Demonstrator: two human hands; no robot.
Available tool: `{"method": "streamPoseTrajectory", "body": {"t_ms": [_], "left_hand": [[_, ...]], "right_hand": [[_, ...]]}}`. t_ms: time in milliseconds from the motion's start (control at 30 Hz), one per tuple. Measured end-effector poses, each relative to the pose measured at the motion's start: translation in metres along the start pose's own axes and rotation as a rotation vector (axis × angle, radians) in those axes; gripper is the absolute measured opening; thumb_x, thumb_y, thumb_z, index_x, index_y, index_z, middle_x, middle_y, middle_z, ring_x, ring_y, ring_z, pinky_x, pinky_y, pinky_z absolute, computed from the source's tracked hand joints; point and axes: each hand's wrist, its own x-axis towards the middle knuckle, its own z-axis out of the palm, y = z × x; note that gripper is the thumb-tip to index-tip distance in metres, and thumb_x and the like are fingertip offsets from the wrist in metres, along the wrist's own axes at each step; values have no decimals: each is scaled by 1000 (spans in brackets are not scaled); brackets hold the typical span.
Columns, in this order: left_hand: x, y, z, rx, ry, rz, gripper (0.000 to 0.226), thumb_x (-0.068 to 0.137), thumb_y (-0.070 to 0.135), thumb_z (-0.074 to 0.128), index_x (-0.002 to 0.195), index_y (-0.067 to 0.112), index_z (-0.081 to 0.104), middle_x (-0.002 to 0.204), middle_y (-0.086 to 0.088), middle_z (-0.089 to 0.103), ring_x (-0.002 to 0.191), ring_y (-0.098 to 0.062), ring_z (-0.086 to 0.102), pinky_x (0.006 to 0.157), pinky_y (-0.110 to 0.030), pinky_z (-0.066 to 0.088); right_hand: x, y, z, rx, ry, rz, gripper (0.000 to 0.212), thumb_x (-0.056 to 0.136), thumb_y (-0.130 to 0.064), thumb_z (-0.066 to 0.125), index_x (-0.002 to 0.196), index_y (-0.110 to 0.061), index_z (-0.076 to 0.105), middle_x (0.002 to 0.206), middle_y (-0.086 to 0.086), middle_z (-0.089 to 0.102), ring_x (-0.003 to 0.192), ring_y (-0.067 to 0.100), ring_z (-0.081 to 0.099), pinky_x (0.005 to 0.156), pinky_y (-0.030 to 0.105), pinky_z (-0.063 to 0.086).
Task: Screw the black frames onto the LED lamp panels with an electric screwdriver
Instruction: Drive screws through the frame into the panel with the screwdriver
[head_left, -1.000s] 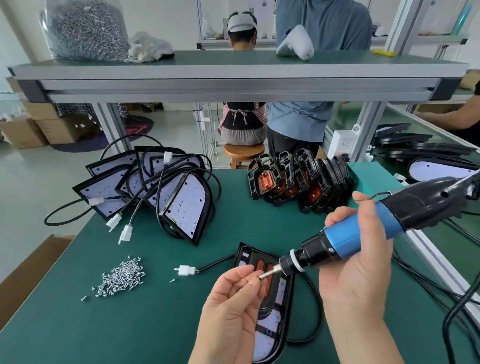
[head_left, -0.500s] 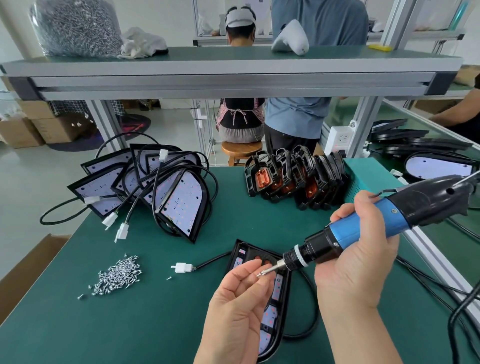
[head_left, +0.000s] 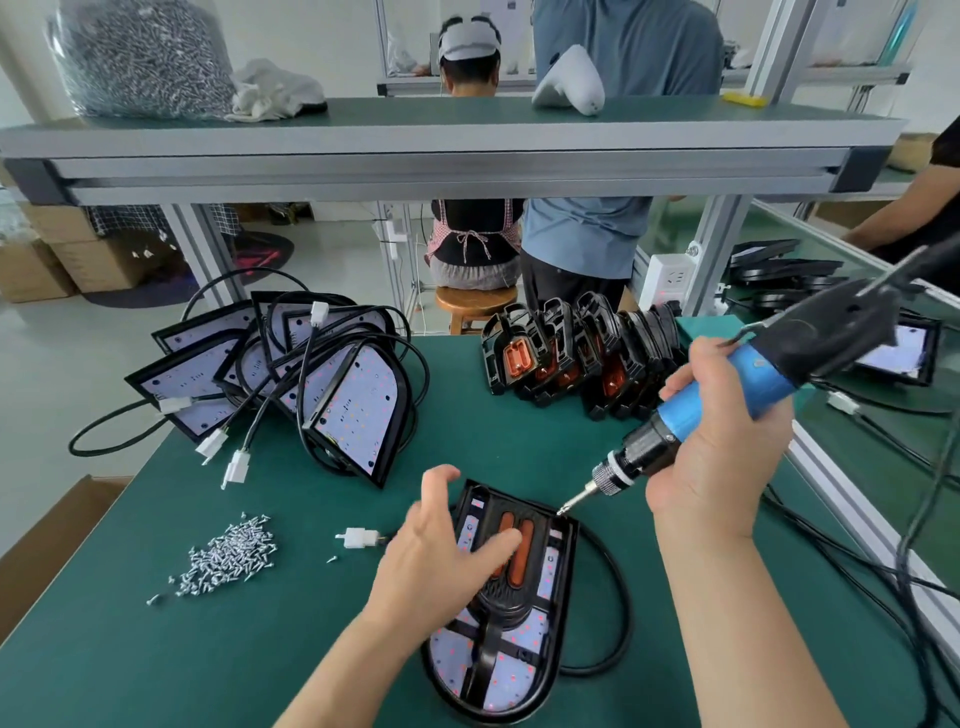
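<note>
Green matting covers the worktop (head_left: 156, 649). At its near edge, in front of the person, lies one panel (head_left: 511, 675), face up, rounded end nearest. A black frame (head_left: 506, 605) with two orange strips sits on top of it. The panel's black cable (head_left: 618, 597) loops round its right side, and a white plug (head_left: 358, 538) lies just to the left.

Left hand (head_left: 441, 551): grip slack, holding nothing. The fingers are spread and lifted above the frame's far left corner. The thumb lies across the orange strips, and whether it presses down cannot be told.

Right hand (head_left: 722, 447): grip closed round the screwdriver (head_left: 763, 379), fingers wrapped about the blue barrel. The tool slants down to the left, black rear end high on the right. The bit tip meets the frame at its far right corner. The screw itself is too small to make out.

Loose screws (head_left: 231, 551) lie in a heap near the left edge, apart from the panel, with a few strays beside them. Spare panels (head_left: 358, 410) lean together at the far left, cables and white plugs trailing. Spare frames (head_left: 582, 353) stand in a row at the far right. Black cables (head_left: 857, 561) run across the right side.

A shelf (head_left: 467, 135) spans overhead, carrying a clear bag of screws (head_left: 140, 57) and a white cloth (head_left: 270, 91). Beyond it a person (head_left: 472, 228) sits on a stool, back turned, with another (head_left: 587, 228) standing alongside.
</note>
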Motion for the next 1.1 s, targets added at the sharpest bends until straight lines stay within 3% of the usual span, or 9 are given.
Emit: {"method": "streamPoseTrajectory", "body": {"t_ms": [67, 133, 200, 333, 500, 633, 967, 1100], "left_hand": [[5, 0, 3, -43, -127, -29, 86, 77, 59, 75, 141, 38, 22, 96, 19, 63, 90, -5, 62, 80, -27, 41], [5, -5, 2, -103, -168, -66, 92, 75, 55, 78, 146, 37, 23, 102, 18, 65, 97, -5, 62, 84, -25, 41], [0, -10, 3, -139, -146, -109, 94, 70, 57, 80, 146, 35, 28, 108, 15, 67, 103, -8, 63, 85, -23, 44], [-20, -17, 11, -199, -26, -160, 84, 61, 64, 76, 131, 38, 37, 88, 20, 69, 85, 5, 62, 69, -10, 43], [-22, -15, 14, -196, 27, -161, 78, 73, 53, 81, 132, 35, 34, 92, 16, 67, 87, 2, 61, 73, -22, 48], [-23, -15, 14, -202, 22, -165, 76, 74, 53, 80, 132, 35, 34, 89, 13, 68, 82, 4, 59, 68, -11, 43], [-23, -17, 14, -228, 13, -169, 78, 75, 54, 80, 134, 35, 32, 97, 6, 69, 87, -1, 61, 73, -15, 47], [-23, -17, 16, -239, 19, -164, 77, 75, 53, 80, 134, 36, 34, 94, 10, 67, 86, 1, 60, 69, -14, 45]], "right_hand": [[3, 7, 3, -74, -31, 32, 18, 82, -17, 72, 85, -20, 55, 70, -1, 56, 60, 12, 54, 56, 22, 46], [1, 17, 2, -119, -81, 48, 18, 81, -19, 74, 84, -18, 56, 67, -5, 58, 59, 12, 54, 56, 23, 47], [-2, 26, 0, -149, -119, 73, 21, 79, -23, 75, 85, -17, 56, 67, -7, 59, 59, 11, 55, 56, 23, 48], [-10, 38, 2, -204, -168, 98, 23, 74, -31, 78, 82, -23, 58, 68, -10, 59, 59, 12, 56, 57, 21, 49], [-16, 45, 4, -240, -198, 135, 19, 72, -35, 78, 81, -29, 62, 73, -6, 60, 63, 13, 59, 61, 21, 51], [-19, 48, 3, -248, -185, 149, 15, 72, -33, 79, 78, -35, 64, 73, -4, 61, 63, 11, 60, 60, 21, 52], [-21, 46, 2, -218, -286, 191, 16, 71, -32, 80, 80, -40, 68, 69, -8, 59, 62, 11, 57, 61, 21, 51], [-21, 46, 0, -223, -308, 205, 28, 65, -34, 80, 88, -24, 67, 70, -7, 60, 63, 11, 56, 62, 23, 51]]}}
